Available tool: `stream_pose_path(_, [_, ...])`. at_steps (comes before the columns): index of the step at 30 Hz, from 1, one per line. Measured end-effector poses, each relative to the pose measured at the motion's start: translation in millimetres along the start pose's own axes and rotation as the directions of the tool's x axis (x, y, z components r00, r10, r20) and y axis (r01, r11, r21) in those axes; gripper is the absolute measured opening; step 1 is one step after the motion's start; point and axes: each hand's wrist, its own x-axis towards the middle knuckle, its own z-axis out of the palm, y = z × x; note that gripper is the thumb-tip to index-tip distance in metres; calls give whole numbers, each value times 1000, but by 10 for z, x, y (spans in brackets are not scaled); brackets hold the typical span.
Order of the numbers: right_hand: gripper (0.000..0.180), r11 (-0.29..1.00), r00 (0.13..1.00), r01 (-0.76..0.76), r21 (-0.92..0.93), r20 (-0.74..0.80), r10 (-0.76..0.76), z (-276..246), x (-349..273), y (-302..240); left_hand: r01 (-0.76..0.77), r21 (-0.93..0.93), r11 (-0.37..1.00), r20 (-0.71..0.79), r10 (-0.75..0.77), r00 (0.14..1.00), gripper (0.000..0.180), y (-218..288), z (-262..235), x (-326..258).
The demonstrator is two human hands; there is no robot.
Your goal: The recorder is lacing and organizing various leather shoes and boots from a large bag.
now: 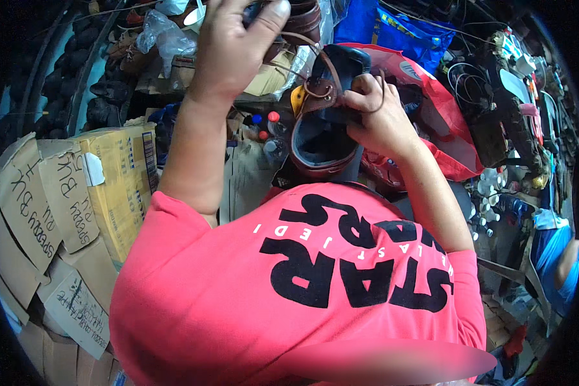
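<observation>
From the head view, the right hand (374, 114) pins a brown leather shoe with a dark lining (321, 138) over the lap, fingers closed on its upper, seemingly to steady it. The left hand (235, 42) is raised, pinching a thin brown cord (305, 45) taut. Stacked cardboard boxes (71, 193) crowd the left.

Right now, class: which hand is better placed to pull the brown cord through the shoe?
The left hand: raised high, already pinching the brown cord. The right hand is busy steadying the dark leather shoe.
</observation>
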Motion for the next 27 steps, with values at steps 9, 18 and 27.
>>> stream_pose_path(9, [21,971,956,172,164,-267,-124,57,-38,18,526,186,830,392,-554,735,53,-297,486,-1051])
stream_pose_path(18, [25,-572,903,243,783,32,428,46,40,314,776,-609,-166,771,-355,529,41,-736,595,-877])
stream_pose_path(27, [25,-620,920,110,777,157,360,352,-22,426,929,-371,-14,758,-583,294,42,-484,863,-870])
